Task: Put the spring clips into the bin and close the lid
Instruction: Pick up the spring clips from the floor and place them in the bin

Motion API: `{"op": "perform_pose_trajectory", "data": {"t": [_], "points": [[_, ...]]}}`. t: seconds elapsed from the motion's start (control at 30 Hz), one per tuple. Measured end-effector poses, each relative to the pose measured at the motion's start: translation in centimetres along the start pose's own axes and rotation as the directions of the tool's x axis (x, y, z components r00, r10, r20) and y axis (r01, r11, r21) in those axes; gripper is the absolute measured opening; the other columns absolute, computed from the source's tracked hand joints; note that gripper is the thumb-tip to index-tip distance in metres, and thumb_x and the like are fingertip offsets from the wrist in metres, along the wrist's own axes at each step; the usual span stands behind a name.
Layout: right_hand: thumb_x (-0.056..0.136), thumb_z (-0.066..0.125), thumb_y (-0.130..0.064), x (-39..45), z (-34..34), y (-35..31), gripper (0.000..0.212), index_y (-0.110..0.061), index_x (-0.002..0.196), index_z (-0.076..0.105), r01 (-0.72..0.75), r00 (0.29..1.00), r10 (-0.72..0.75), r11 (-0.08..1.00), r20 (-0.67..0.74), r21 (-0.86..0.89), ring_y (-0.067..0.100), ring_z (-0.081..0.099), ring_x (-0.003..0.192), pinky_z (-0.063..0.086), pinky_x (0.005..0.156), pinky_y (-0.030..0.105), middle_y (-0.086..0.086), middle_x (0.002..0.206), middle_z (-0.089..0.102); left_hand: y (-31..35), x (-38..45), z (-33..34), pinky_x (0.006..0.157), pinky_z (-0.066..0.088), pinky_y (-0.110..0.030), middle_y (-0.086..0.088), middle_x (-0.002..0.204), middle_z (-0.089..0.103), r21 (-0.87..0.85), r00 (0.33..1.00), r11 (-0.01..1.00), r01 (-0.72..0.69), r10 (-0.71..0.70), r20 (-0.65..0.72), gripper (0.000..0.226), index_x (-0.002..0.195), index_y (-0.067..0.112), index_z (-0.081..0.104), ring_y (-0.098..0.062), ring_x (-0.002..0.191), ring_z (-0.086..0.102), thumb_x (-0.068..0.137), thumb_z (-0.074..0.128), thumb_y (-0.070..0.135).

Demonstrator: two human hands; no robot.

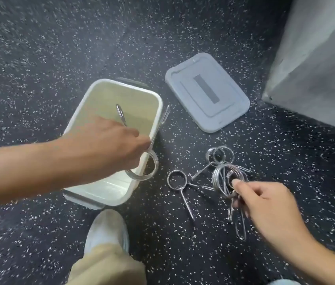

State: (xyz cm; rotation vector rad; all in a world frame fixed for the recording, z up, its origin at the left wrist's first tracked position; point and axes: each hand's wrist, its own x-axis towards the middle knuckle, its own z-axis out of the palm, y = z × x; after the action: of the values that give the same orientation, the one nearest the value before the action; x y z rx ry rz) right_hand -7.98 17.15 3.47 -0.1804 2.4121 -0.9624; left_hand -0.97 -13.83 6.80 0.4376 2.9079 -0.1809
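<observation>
Our left hand [109, 145] has its grip clamped on one spring clip [148, 163] over the bin [158, 112], ready to drop it. Our right hand [265, 204] pinches another clip [227, 177] from the pile [220, 157] right of the bin; the lid [234, 108] waits beyond.

White bin [112, 194] open; grey lid [230, 112] flat beside; steel spring clips [222, 171] heaped on floor.
</observation>
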Motion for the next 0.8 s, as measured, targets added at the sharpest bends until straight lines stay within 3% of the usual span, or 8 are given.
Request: {"op": "perform_pose_trajectory", "data": {"t": [0.2, 0.33, 0.5, 0.63, 0.8], "points": [[0.097, 0.059, -0.031, 1.9, 1.5, -2.2, 0.053, -0.008, 0.050, 0.069, -0.013, 0.999, 0.014, 1.000, 0.038, -0.016, 0.010, 0.027, 0.032, 0.024, 0.036, 0.023, 0.007, 0.039, 0.041, -5.4, -1.7, 0.4, 0.039, 0.044, -0.032, 0.004, 0.061, 0.049, 0.056, 0.972, 0.980, -0.191, 0.181, 0.151, 0.010, 0.090, 0.017, 0.062, -0.021, 0.048, 0.051, 0.085, 0.066, 0.025], [0.098, 0.057, -0.033, 2.2, 2.1, -3.8, 0.055, -0.008, 0.051, 0.068, -0.007, 0.998, 0.005, 1.000, 0.070, 0.018, 0.016, 0.025, 0.032, 0.020, 0.033, 0.019, 0.009, 0.040, 0.038, -8.0, -2.1, 3.1, 0.047, 0.046, -0.035, 0.002, 0.066, 0.051, 0.045, 0.921, 0.958, -0.283, 0.258, 0.294, 0.007, 0.089, 0.019, 0.061, -0.023, 0.056, 0.051, 0.087, 0.059, 0.025], [0.098, 0.059, -0.032, 2.4, 2.6, -4.7, 0.054, -0.006, 0.051, 0.069, -0.016, 0.997, 0.014, 1.000, 0.070, 0.017, 0.013, 0.025, 0.031, 0.021, 0.033, 0.018, 0.009, 0.040, 0.038, -7.2, -1.4, 8.0, 0.059, 0.039, -0.033, -0.001, 0.087, 0.058, 0.128, 0.772, 0.932, -0.339, 0.198, 0.604, 0.014, 0.100, 0.020, 0.058, -0.029, 0.082, 0.065, 0.094, 0.046, 0.015], [0.098, 0.060, -0.026, 3.0, 3.4, -5.1, 0.052, -0.001, 0.053, 0.069, -0.056, 0.996, 0.054, 0.998, 0.067, 0.024, 0.015, 0.026, 0.034, 0.025, 0.037, 0.026, 0.007, 0.039, 0.038, -5.3, -1.0, 12.8, 0.057, 0.041, -0.032, -0.004, 0.092, 0.070, 0.192, 0.734, 0.868, -0.458, 0.248, 0.632, 0.026, 0.099, 0.013, 0.068, -0.028, 0.085, 0.069, 0.087, 0.053, -0.005], [0.098, 0.058, -0.027, 4.1, 4.3, -5.9, 0.052, 0.000, 0.055, 0.070, -0.040, 0.996, 0.036, 0.997, 0.076, 0.060, 0.013, 0.026, 0.031, 0.022, 0.032, 0.018, 0.008, 0.040, 0.041, -4.6, -0.4, 16.5, 0.065, 0.049, -0.028, -0.001, 0.092, 0.073, 0.205, 0.681, 0.779, -0.592, 0.348, 0.644, 0.026, 0.086, 0.016, 0.071, -0.027, 0.086, 0.068, 0.080, 0.062, -0.007]]}}
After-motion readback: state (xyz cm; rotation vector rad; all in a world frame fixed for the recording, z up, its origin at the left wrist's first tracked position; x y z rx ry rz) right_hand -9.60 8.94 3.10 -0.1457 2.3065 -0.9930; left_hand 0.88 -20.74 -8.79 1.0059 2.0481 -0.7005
